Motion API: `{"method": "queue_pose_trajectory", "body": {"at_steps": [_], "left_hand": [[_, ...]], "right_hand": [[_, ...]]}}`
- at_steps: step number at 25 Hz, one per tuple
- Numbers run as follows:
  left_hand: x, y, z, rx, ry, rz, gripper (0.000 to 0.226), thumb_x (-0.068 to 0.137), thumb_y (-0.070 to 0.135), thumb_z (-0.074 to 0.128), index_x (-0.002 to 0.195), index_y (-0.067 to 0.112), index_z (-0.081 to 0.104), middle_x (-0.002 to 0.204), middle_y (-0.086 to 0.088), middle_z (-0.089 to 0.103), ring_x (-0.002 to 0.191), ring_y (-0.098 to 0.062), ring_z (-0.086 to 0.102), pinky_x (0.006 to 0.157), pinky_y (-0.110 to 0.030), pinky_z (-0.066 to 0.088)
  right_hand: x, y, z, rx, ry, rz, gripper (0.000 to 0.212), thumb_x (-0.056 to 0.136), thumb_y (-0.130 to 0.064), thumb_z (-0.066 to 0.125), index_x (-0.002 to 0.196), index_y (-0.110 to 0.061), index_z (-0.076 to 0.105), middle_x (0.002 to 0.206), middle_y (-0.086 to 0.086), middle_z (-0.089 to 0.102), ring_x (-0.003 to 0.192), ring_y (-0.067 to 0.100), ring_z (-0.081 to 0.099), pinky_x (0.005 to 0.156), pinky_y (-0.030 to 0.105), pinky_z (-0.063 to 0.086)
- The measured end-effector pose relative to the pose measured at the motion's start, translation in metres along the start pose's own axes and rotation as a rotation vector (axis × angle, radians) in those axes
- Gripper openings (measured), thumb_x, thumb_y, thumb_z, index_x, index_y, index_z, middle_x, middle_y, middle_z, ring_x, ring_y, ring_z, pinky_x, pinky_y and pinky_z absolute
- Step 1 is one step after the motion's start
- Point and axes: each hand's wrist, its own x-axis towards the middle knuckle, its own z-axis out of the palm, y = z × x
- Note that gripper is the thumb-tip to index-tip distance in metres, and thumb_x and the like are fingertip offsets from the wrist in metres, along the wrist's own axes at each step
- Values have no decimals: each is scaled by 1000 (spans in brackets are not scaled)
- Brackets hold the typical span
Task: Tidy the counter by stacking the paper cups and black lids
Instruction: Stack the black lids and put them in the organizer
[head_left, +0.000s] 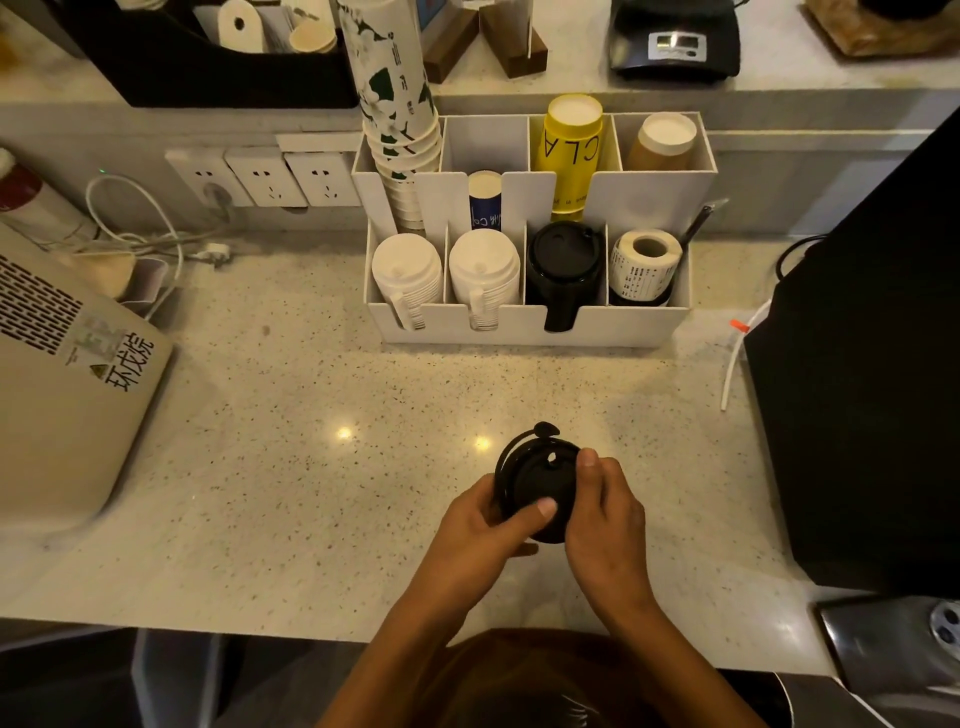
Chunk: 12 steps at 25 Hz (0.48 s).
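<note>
Left hand and right hand both grip the black lids — thumbs curled over the top.

Both forearms come up from bottom centre of the frame, bare, converging twd lower centre-right. Left hand sits left of the lids, fingers curled round the near-left edge, thumb laid across the top w/ nail facing up. Right hand is on the right side, back of hand up, fingers curled down over the rim, one fingertip on the upper right edge. Both grip it, wrists close, slightly bent inward, above the desk.
</note>
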Motion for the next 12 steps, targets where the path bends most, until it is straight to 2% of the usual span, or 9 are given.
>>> {"method": "queue_pose_trajectory", "body": {"at_steps": [3,6,8,11,12], "left_hand": [[-7,0,2,-59,36,23,27,95,31,61,122,25,63,111,2,75,104,-13,72,86,-33,60],[-12,-4,-3,-39,42,31,33,93,40,58,125,32,60,113,5,75,103,-12,72,87,-31,60],[-13,-3,-12,-3,20,23,36,91,42,56,126,32,60,114,6,75,104,-11,72,89,-33,59],[-11,5,-27,32,-90,-24,32,97,36,54,128,31,60,116,9,74,106,-8,71,87,-30,59],[-9,7,-31,58,-108,-28,31,98,33,53,129,31,60,115,9,74,105,-8,71,85,-29,60]], "right_hand": [[-2,0,-1,-22,-27,9,52,86,-64,29,102,-23,57,89,-9,64,82,8,66,59,15,52],[-6,4,-5,36,-115,54,48,86,-63,37,96,-24,62,88,-6,67,85,11,68,64,18,55],[-4,7,-14,116,-235,88,44,87,-57,47,93,-18,67,90,-1,71,91,15,70,74,26,59],[3,5,-31,388,-472,260,37,91,-36,55,108,-6,69,108,10,73,105,28,69,87,49,58],[5,3,-34,438,-529,297,37,92,-31,56,112,-3,67,112,13,72,107,31,69,88,53,57]]}}
